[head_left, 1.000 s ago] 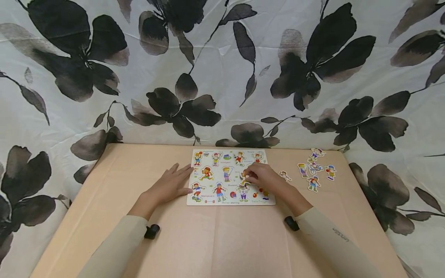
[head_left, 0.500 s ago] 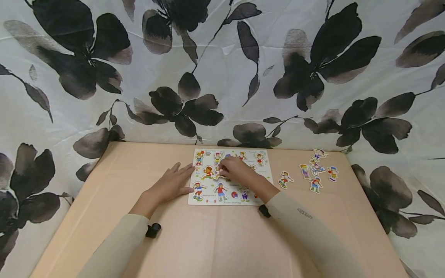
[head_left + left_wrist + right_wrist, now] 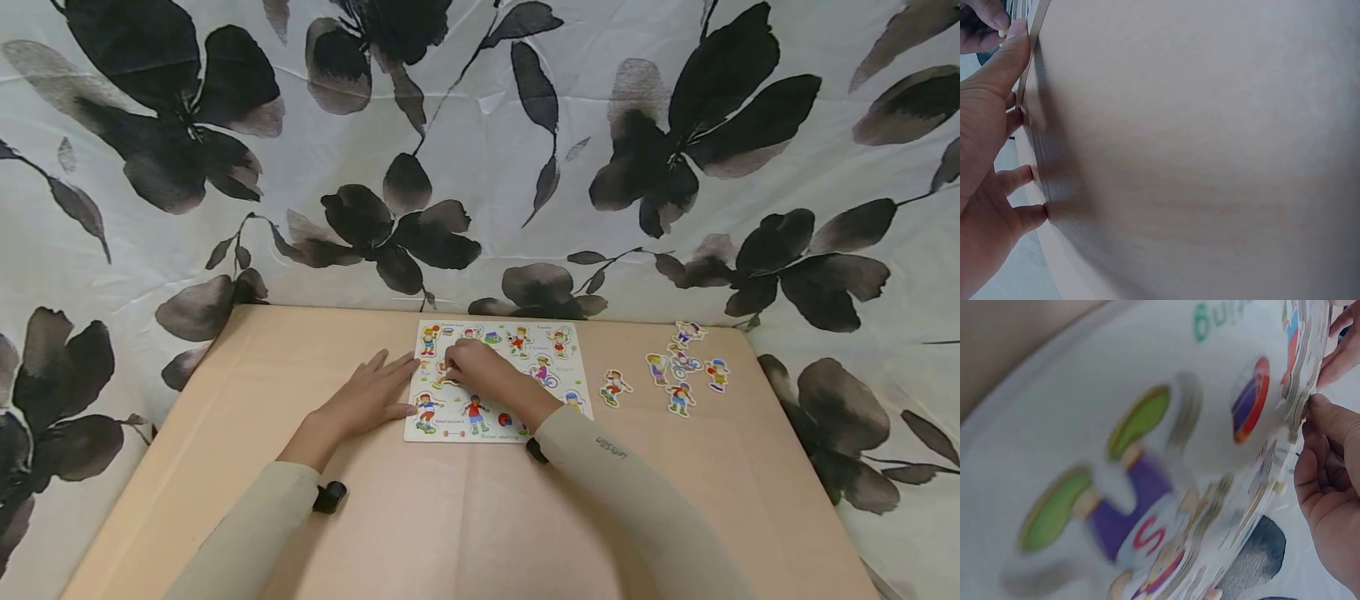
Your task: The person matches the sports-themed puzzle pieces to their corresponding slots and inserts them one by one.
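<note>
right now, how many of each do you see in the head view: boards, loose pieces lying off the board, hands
Boards: 1
Loose pieces off the board: 6
Hands: 2 (left hand, right hand)
Total: 9

Type of premises: an indoor tabletop station set out with a children's puzzle. Whether it stands in a home, playroom or studio cannot be determined. White cloth (image 3: 487, 167) printed with large black-grey flowers fills the view beyond the far edge and to left and right; whether hung or laid cannot be told. Pale tan surface (image 3: 450, 517). Picture puzzle board (image 3: 453, 402) at the far side, loose figure pieces (image 3: 679, 398) to its right, suggesting domestic or play use.
</note>
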A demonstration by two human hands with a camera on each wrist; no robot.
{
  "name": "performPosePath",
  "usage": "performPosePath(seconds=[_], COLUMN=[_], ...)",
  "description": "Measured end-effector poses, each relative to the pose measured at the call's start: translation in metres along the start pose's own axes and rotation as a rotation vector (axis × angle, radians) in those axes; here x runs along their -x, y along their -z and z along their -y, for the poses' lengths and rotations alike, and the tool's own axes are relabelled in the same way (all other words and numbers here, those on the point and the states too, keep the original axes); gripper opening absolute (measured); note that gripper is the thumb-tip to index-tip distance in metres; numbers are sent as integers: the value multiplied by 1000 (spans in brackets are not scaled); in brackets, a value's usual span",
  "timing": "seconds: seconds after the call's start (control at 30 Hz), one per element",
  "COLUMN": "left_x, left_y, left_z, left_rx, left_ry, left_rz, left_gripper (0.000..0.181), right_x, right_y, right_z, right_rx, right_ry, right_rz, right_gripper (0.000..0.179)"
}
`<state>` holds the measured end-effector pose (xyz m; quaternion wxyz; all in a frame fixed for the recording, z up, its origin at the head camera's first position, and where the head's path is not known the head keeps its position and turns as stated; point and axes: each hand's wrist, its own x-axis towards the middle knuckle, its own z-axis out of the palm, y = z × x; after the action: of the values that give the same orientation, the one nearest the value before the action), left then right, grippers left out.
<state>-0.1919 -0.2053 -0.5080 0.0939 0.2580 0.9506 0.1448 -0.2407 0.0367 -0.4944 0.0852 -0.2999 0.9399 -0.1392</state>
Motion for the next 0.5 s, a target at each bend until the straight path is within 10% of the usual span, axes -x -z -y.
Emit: performPosePath(seconds=[0.5], left_x=[-1], left_y=[0], left_z=[-1], left_rx=[-12], left_ry=[-4], left_rz=[-11], left_gripper=[83], right_x=[4], right_y=[1], right_z=[3], right_rx=[22], right_ry=[-23], right_rz=[12], right_gripper=[16])
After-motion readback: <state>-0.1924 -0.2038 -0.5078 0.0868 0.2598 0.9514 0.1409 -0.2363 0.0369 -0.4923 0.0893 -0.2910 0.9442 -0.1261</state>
